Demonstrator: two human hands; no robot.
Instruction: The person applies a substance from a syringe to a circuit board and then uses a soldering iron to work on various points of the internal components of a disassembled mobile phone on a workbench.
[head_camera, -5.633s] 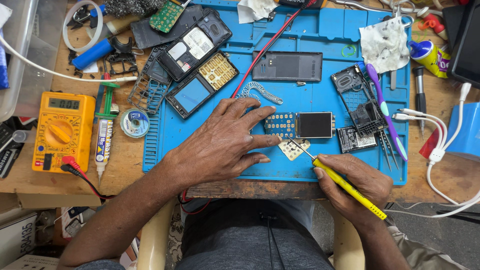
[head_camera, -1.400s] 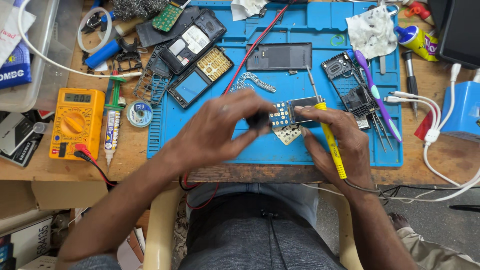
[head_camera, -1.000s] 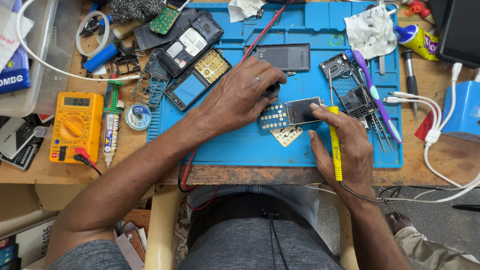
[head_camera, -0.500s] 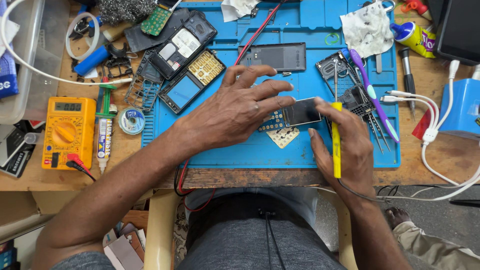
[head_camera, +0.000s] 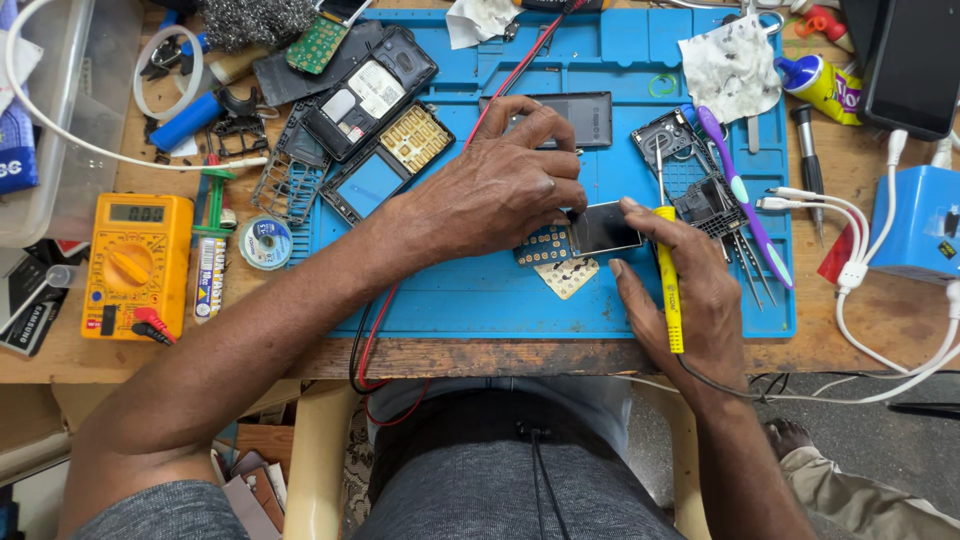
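Observation:
A small phone circuit board (head_camera: 548, 245) with a dark screen (head_camera: 606, 228) lies on the blue work mat (head_camera: 470, 300). My left hand (head_camera: 495, 195) arches over it, fingertips pressing on the screen's left edge. My right hand (head_camera: 690, 295) grips a thin yellow tool (head_camera: 668, 292) along its palm, and its thumb and forefinger touch the screen's right edge. A beige keypad sheet (head_camera: 570, 276) pokes out from under the board.
Opened phone shells (head_camera: 370, 100) and a dark phone back (head_camera: 592, 112) lie on the mat's far side. A yellow multimeter (head_camera: 135, 262) and a solder spool (head_camera: 265, 243) sit at left. A purple toothbrush (head_camera: 742, 195), tweezers, a blue box (head_camera: 920, 225) and white cables are at right.
My left hand has gone out toward the dark phone back and come back to the board. My right hand's fingers have closed in on the screen's right edge, still with the yellow tool.

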